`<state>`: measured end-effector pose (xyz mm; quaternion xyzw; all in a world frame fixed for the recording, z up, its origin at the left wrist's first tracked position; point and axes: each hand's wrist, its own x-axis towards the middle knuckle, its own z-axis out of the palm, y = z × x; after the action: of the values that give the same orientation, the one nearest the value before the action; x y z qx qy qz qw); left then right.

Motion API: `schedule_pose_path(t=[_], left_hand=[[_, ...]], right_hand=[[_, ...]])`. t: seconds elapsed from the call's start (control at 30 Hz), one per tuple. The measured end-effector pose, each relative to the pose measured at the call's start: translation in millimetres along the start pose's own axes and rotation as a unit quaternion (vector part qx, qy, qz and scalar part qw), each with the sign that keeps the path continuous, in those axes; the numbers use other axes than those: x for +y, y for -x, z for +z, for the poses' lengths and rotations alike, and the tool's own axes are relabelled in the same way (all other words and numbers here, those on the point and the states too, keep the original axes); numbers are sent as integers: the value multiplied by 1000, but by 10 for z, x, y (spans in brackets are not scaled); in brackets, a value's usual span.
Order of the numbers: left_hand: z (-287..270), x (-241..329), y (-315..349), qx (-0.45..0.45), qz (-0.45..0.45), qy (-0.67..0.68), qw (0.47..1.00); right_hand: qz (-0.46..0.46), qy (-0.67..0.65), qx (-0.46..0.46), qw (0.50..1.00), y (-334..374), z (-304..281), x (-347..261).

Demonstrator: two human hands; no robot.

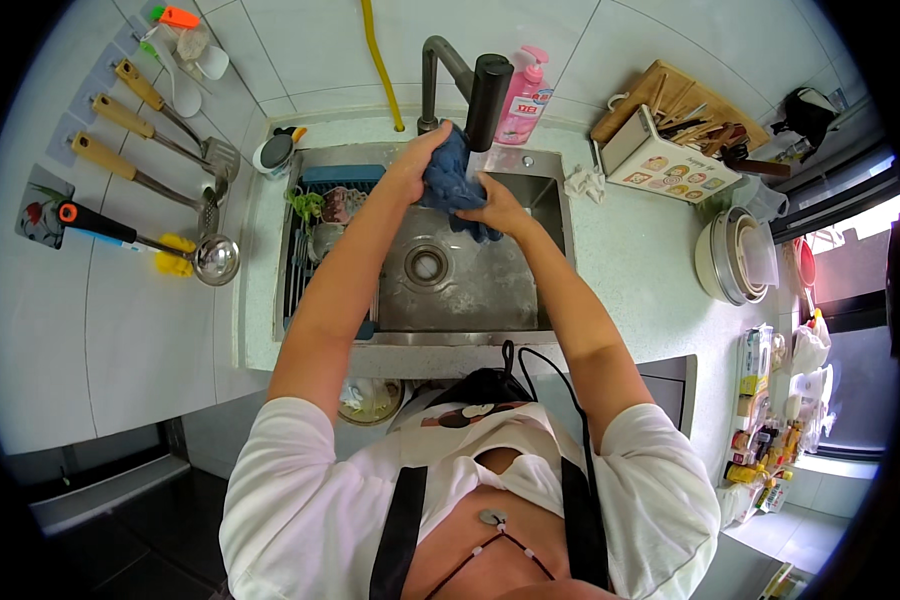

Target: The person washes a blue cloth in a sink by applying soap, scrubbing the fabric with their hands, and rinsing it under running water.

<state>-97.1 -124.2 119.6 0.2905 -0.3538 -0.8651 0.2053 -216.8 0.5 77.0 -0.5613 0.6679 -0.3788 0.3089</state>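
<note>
A crumpled dark blue cloth [452, 176] is bunched between both my hands, above the far part of the steel sink [470, 300]. My left hand [417, 165] closes on its left side, and my right hand [497, 207] grips its lower right, where a loose end hangs down. The dark head of the tap [490, 95] stands right over the cloth, and a pale stream of water appears to run from it. Some of my fingers are hidden by the folds. Below the cloth, the round drain [427, 265] shows in the basin.
A blue-edged drying rack [342, 176] holding greens and a bowl sits along the sink's left side. Behind the tap stands a pink pump bottle [523, 105]. A utensil box [665, 160] and stacked basins [735, 255] occupy the right counter; ladles [216, 260] hang at left.
</note>
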Motion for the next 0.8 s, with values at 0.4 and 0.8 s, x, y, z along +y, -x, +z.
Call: schedule_pose_path(t=[0.4, 0.8], left_hand=[[-429, -722, -3, 108, -48, -132, 984], [86, -476, 157, -70, 56, 207, 974]], right_hand=[[-74, -37, 101, 991, 10, -330, -315], [-64, 30, 277, 958, 219, -173, -333]])
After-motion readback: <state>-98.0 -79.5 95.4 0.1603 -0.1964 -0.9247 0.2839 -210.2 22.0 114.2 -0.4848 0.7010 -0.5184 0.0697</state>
